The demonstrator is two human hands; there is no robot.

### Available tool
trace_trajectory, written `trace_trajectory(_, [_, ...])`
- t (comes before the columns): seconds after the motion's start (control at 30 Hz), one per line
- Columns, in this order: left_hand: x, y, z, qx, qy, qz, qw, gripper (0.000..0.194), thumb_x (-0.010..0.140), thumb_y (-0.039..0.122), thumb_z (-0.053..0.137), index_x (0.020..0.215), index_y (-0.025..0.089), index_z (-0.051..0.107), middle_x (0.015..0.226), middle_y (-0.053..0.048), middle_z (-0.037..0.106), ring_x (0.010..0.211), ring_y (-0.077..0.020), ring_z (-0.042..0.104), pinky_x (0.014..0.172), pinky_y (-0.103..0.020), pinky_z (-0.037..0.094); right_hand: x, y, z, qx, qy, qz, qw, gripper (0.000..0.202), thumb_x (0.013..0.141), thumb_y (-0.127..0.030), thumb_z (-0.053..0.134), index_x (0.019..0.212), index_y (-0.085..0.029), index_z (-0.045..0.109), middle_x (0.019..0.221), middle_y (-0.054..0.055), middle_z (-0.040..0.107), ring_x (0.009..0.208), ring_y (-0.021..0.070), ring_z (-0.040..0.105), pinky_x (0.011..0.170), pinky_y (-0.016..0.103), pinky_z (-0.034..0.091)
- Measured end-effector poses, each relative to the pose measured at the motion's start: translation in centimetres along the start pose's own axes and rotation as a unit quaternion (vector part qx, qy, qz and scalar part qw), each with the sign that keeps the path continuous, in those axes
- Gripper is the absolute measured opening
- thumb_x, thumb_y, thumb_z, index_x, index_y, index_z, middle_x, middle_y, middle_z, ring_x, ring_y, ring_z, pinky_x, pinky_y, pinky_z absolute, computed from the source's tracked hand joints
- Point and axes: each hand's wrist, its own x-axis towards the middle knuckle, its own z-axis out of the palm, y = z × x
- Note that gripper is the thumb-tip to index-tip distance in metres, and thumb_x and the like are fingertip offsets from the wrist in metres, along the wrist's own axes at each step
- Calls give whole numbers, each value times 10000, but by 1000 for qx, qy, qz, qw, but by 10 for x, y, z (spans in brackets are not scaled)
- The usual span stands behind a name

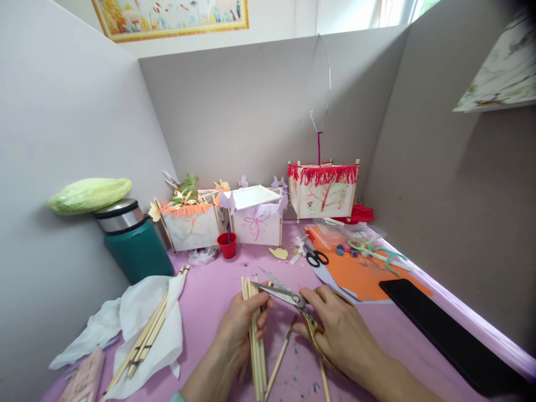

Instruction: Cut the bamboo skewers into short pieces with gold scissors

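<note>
My left hand is closed round a bundle of thin wooden sticks, held nearly upright at the front of the table. My right hand grips a pair of gold-handled scissors. Their blades are parted and point left, the lower one crossing near the tops of the sticks. Whether a blade touches a stick I cannot tell. A loose stick slants between my hands, and another stick lies below my right hand.
Paper lanterns stand along the back, including a red-fringed lantern. On the left are a green bottle, a pale green gourd and sticks on white tissue. Rightward lie black-handled scissors, orange paper and a black phone-like slab.
</note>
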Motion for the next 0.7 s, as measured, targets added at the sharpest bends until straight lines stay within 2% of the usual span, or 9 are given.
trace_trajectory(0.13, [-1,1,2,-18,9,9,1000,239,635,316,729,626,138,570,445,46,485,295,-20,288,305,-168,200,-1,1,4,-15,-1,3,1000,325,866,-394,579,1139,-219,563,923,67,575,820,239,590,721,351,456])
trace_trajectory(0.23, [-2,2,2,-34,20,13,999,287,616,298,757,781,152,572,558,33,571,314,-24,312,299,-167,202,-2,2,7,-21,-14,11,1000,279,893,-402,543,1092,-211,588,870,57,596,784,241,608,679,343,452])
trace_trajectory(0.37, [-2,2,2,-38,21,10,999,367,634,277,746,926,152,561,578,40,581,327,-31,320,300,-160,207,-2,1,7,-7,-25,19,999,275,879,-427,572,1053,-216,602,821,34,604,746,228,620,650,324,447])
trace_trajectory(0.5, [0,3,0,-51,5,19,999,252,656,266,730,808,154,564,592,24,591,325,-22,328,302,-159,203,1,-1,4,-14,-3,6,1000,375,836,-445,632,1127,-215,575,884,48,603,798,235,619,672,328,457])
trace_trajectory(0.6, [0,4,0,-30,6,2,1000,185,693,270,692,663,140,564,477,46,499,297,-15,290,304,-161,201,1,-3,2,-25,14,-5,1000,452,787,-473,681,1139,-214,566,913,59,596,829,245,610,696,339,463])
trace_trajectory(0.7, [0,5,-1,-21,8,-10,1000,171,705,270,671,650,142,573,410,72,421,280,-20,267,305,-163,195,0,-5,1,-33,22,-4,999,435,776,-478,689,1110,-223,578,895,56,599,814,241,610,697,336,466])
